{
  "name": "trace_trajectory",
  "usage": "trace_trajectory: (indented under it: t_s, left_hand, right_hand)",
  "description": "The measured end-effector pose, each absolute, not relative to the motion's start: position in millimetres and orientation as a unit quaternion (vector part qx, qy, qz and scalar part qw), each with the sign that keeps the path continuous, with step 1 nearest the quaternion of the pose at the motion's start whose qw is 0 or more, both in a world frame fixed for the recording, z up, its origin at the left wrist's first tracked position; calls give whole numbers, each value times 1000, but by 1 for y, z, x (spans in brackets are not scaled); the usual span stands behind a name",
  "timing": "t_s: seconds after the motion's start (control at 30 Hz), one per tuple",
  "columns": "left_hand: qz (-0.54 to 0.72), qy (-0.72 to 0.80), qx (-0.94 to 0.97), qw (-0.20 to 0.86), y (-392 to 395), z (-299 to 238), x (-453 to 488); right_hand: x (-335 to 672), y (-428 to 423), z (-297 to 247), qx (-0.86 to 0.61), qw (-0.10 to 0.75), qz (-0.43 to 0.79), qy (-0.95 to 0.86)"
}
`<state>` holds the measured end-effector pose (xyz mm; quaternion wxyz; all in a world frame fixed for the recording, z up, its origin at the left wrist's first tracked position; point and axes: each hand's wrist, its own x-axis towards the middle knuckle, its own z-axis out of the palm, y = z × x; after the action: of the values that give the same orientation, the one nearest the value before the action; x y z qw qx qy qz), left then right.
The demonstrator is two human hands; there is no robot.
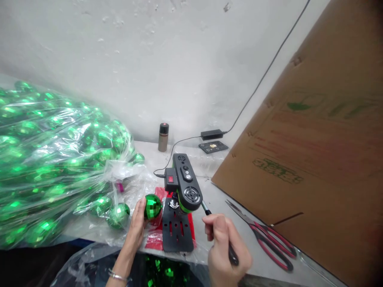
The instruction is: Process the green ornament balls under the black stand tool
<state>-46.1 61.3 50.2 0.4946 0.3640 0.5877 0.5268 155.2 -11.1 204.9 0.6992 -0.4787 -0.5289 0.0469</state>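
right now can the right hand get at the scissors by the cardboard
Probably yes: the scissors lie just to the right of the right hand, and nothing visible blocks the gap. But its fingers are closed around a black handle, which it would likely need to release first.

The green faceted ball ornament (pixel 153 207) was held in the left grip (pixel 138 217); its mirror-finish surface was divided into small flat panels, and its neck pointed right. It was located just left of the electric device (pixel 188 181), a black-and-green elongated body with rounded ends, circular grilles and a red rocker switch. The device was mounted above a slotted black base plate (pixel 179 239) over red sheeting (pixel 153 236) on the tabletop (pixel 213 199). The black-handled tool (pixel 233 256) was held in the right grip (pixel 224 241), its metal shaft inclined up-left toward the device.
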Motion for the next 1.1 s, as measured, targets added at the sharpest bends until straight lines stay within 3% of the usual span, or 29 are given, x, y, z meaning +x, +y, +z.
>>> trace_trajectory:
  t_s: [0.1, 0.23, 0.47, 1.1]
  left_hand:
    - [511, 530, 302, 606, 52, 61, -36]
    - [509, 499, 326, 621, 43, 68, -18]
    - [452, 595, 491, 448, 30, 60, -4]
    - [466, 578, 591, 315, 17, 33, 45]
  right_hand:
    - [155, -10, 216, -496, 688, 48, -528]
    - [158, -11, 220, -496, 677, 47, -542]
    - [161, -14, 214, -487, 665, 39, -566]
    - [161, -15, 224, -500, 652, 55, -568]
